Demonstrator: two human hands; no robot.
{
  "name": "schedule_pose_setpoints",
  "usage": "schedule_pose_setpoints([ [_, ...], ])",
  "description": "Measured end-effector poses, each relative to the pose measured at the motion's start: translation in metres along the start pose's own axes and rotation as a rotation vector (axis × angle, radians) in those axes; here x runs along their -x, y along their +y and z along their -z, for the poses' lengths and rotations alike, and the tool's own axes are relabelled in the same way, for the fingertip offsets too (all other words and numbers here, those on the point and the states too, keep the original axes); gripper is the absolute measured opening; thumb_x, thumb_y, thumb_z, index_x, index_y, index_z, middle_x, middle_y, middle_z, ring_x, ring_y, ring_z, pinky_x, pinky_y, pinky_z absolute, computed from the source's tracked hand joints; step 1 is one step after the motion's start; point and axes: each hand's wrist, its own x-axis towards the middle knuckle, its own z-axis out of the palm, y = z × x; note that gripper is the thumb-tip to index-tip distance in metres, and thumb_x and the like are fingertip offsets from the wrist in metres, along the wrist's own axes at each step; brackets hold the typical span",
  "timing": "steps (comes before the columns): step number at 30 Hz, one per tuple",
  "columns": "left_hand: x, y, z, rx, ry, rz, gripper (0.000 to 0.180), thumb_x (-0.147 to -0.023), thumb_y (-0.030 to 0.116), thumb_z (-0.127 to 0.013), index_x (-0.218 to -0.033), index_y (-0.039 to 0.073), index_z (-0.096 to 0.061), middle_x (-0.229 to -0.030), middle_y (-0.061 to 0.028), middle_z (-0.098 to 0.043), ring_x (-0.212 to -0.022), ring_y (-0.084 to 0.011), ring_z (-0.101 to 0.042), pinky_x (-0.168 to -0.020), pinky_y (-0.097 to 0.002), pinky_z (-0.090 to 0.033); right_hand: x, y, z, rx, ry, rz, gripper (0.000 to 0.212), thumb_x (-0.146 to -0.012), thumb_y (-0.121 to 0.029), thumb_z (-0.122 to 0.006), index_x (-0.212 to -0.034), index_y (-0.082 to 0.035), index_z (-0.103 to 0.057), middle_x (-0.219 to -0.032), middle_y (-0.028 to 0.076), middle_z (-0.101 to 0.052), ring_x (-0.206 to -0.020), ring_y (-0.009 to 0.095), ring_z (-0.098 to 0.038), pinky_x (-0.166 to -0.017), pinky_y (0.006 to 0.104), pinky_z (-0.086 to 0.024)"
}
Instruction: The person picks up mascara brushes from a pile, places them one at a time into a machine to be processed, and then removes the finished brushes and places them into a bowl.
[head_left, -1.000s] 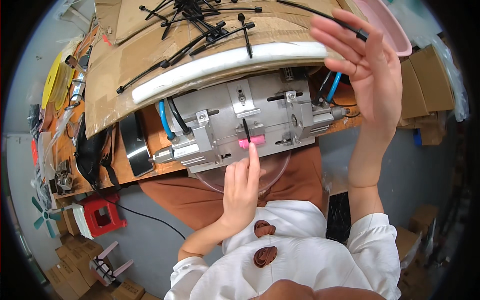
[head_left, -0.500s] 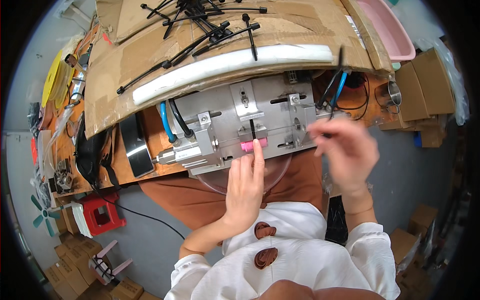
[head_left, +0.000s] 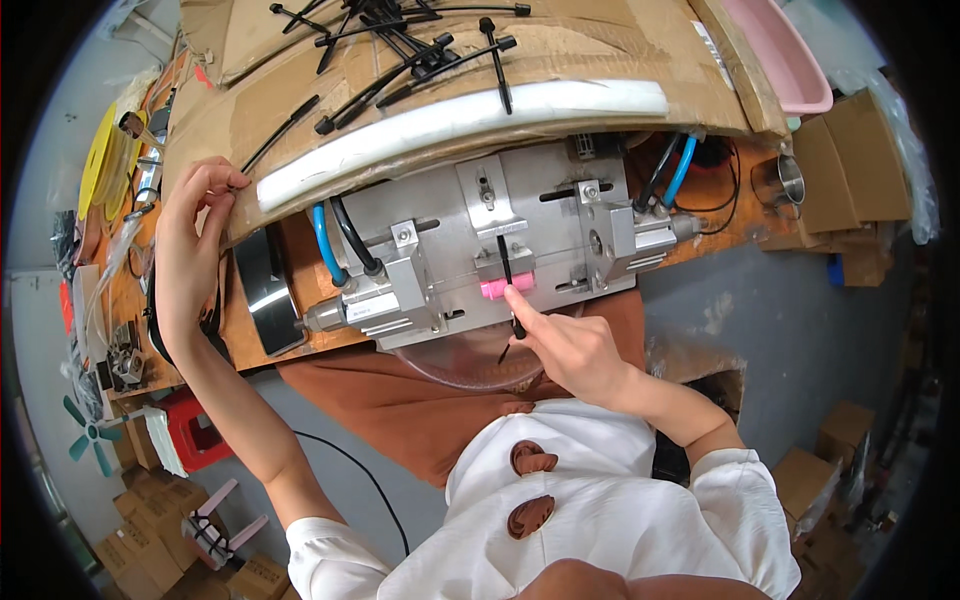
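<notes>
A metal fixture (head_left: pixel 520 205) with two side clamp blocks stands at the table's front edge. In its middle, a thin black rod (head_left: pixel 504 258) runs down across a pink cylindrical piece (head_left: pixel 508 286). My right hand (head_left: pixel 580 350) pinches the rod's lower end between thumb and index finger, and the index fingertip lies against the pink piece. At the left edge of the cardboard, my left hand (head_left: pixel 195 235) has its fingertips closed at the near end of another black rod (head_left: pixel 280 134), which lies slanted on the cardboard. That rod's end is hidden by the fingers.
Several black rods with knobbed ends (head_left: pixel 400 60) lie heaped on the cardboard sheet (head_left: pixel 230 125), behind a white foam strip (head_left: pixel 460 125). Blue hoses (head_left: pixel 328 245) and black ones join the fixture. A phone (head_left: pixel 268 290), a metal cup (head_left: pixel 778 183) and a pink bin (head_left: pixel 785 60) are around it.
My left hand has left the pink piece and reached far left to a loose rod. My right hand has come from the right-hand block down to the rod at the pink piece.
</notes>
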Motion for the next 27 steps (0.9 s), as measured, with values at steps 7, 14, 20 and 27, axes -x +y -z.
schedule_pose_setpoints([
  [7, 0.000, 0.005, -0.007, 0.013, 0.091, -0.012, 0.020, -0.082, -0.007, -0.059, -0.101, 0.000, -0.059, -0.090, -0.0065, -0.060, -0.077, -0.0162, -0.055, -0.076, -0.0274, -0.047, -0.067, 0.000, 0.070, 0.249, -0.032, 0.269, 0.045, -0.074, -0.013, -0.067, -0.118, -0.005, -0.061, -0.081, 0.002, -0.059, -0.060, 0.012, -0.061, -0.043, 0.0265, -0.045],
  [14, -0.004, 0.007, -0.001, -0.058, 0.086, -0.081, 0.019, -0.079, -0.002, -0.064, -0.097, -0.001, -0.060, -0.092, -0.0071, -0.061, -0.080, -0.0156, -0.056, -0.076, -0.0280, -0.046, -0.246, 0.046, 0.079, 0.556, -0.078, 0.466, 0.016, -0.086, -0.013, -0.055, -0.087, 0.000, -0.063, -0.095, 0.017, -0.063, -0.095, 0.033, -0.061, -0.076, 0.0384, -0.052],
  [20, 0.039, 0.039, -0.048, 0.031, 0.454, -0.086, 0.017, -0.083, -0.007, -0.062, -0.099, -0.001, -0.059, -0.092, -0.0059, -0.062, -0.081, -0.0140, -0.057, -0.077, -0.0261, -0.047, -0.253, 0.057, 0.093, 0.611, 0.007, 0.361, 0.008, -0.077, 0.002, -0.054, -0.083, 0.000, -0.058, -0.088, 0.016, -0.062, -0.092, 0.033, -0.059, -0.080, 0.0406, -0.048],
  [27, 0.125, 0.139, -0.136, -0.061, 0.104, -0.176, 0.065, -0.078, -0.002, -0.063, -0.138, -0.007, -0.041, -0.093, -0.0094, -0.053, -0.083, -0.0224, -0.051, -0.079, -0.0345, -0.043, -0.237, 0.040, 0.141, -0.003, 0.091, -0.081, 0.025, -0.087, -0.019, -0.068, -0.103, 0.000, -0.066, -0.072, 0.002, -0.063, -0.062, 0.008, -0.055, -0.056, 0.0224, -0.046],
])
